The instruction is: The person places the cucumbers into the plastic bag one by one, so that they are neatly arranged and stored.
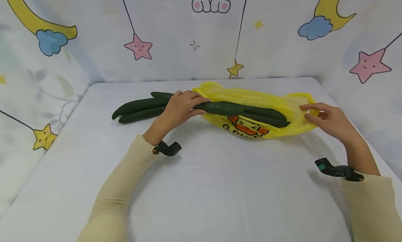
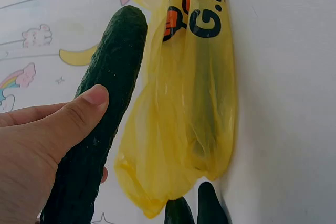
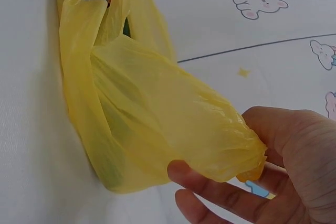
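Head: cucumbers (image 1: 265,113) in yellow bag (image 1: 251,95)

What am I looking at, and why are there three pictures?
No machine here, just a person's left hand and right hand! The wide picture comes from a camera worn on the person's head. The two close ones come from small black wrist cameras, one watching each hand. The left hand holds a dark green cucumber. The right hand holds the end of a yellow bag. More cucumbers lie on the white table, toward the left.
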Tool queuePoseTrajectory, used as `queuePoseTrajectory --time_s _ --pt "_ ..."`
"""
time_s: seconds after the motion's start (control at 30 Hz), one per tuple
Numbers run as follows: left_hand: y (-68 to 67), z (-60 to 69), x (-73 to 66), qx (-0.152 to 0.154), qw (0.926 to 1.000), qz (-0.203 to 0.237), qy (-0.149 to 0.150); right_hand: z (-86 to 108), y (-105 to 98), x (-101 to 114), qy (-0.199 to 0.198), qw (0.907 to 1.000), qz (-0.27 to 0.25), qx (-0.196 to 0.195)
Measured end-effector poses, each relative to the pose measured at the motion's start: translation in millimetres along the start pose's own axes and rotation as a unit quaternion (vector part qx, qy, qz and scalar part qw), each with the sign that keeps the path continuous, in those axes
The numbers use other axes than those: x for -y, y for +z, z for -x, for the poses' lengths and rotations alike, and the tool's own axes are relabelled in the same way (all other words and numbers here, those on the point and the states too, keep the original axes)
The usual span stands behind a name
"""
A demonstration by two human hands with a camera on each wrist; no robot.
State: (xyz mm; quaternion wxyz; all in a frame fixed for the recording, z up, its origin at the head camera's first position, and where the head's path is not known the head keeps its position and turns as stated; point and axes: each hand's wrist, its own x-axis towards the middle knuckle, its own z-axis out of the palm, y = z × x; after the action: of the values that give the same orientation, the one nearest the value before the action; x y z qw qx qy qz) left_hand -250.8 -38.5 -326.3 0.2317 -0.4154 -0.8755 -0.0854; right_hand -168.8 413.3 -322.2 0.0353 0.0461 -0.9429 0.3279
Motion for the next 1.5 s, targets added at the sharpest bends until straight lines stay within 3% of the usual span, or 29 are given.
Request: queuePoseTrajectory --time_s 0.2,0.47,0.77,1.1,1.33,1.5 --pt "0.0 -16.8 -8.2 -0.004 0.9998 0.01 0.015 0.2 -1 -2 -0.007 1.0 -0.003 -0.003" --pt "8.3 -41.9 -14.5 0.017 0.9992 0.033 0.015 1.6 0 -1 -0.036 0.9991 -0.019 -0.014" --pt "19.1 -59.6 -25.1 0.035 0.9975 0.057 0.025 -1.7 -1 0 -0.027 0.9995 -0.013 -0.014" --pt "29.6 -87.9 -49.1 0.072 0.9945 0.068 0.035 0.0 -1 1 -0.012 0.9999 -0.005 -0.003" --pt "44.8 -106.4 -63.5 0.117 0.9864 0.105 0.047 -0.2 -2 0 -0.012 0.9999 -0.001 -0.006" --pt "57.0 -115.2 -68.9 0.132 0.9824 0.124 0.046 0.8 -2 1 -0.014 0.9999 -0.005 -0.005"
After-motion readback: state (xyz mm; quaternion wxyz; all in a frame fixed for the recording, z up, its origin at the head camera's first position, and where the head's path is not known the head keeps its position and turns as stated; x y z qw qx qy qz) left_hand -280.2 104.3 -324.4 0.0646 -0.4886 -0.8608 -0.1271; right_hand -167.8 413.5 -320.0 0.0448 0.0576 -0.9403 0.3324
